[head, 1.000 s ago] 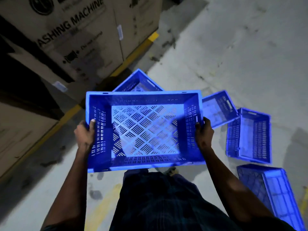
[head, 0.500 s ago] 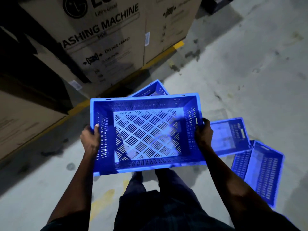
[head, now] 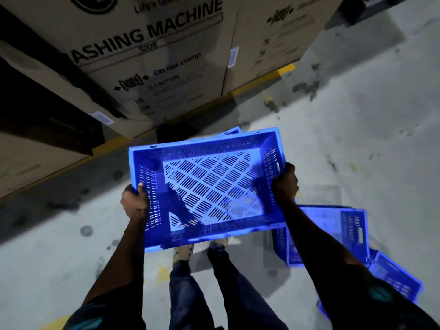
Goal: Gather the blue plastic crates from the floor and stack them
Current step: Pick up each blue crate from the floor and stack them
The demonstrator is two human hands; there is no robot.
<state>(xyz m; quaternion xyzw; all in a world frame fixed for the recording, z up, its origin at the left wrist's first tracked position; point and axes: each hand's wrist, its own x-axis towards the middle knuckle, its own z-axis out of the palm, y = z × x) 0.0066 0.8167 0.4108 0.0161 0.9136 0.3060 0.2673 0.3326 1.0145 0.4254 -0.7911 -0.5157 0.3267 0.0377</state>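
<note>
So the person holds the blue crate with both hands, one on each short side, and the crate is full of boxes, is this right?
Not quite. The head view shows the blue crate empty: its slotted bottom is bare. The rest holds: the left hand and the right hand grip it, one on each short side.

Big cardboard boxes point(head: 152, 58) printed "WASHING MACHINE" stand along a yellow floor line point(head: 259, 83); stained concrete floor point(head: 357, 129); dark gap at left, possibly shelving.

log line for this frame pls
phase: carrying | left hand: grips held crate | right hand: grips it | floor crates: right | cardboard box: ahead
</note>
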